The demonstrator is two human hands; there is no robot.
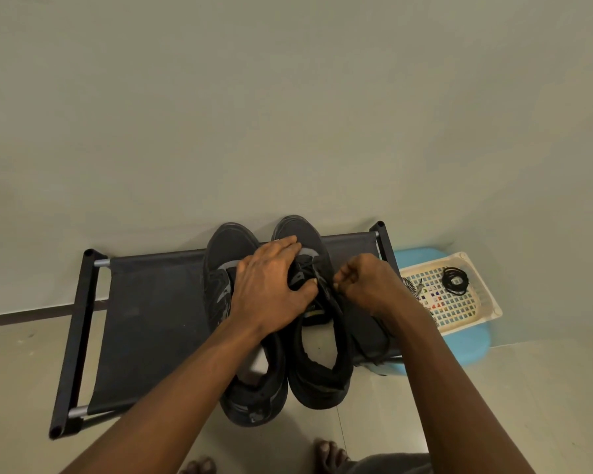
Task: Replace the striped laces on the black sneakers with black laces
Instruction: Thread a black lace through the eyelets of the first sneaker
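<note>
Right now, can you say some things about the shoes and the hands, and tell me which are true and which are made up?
1. Both black sneakers sit on the black rack. True.
2. The right hand pinches a black lace at the sneaker on the right. True.
3. The basket is red. False: it is white and stands on a blue stool.
4. The left hand is reaching into the basket. False: it presses down on the sneaker on the right.
5. A coil of black lace lies in the basket. True.
</note>
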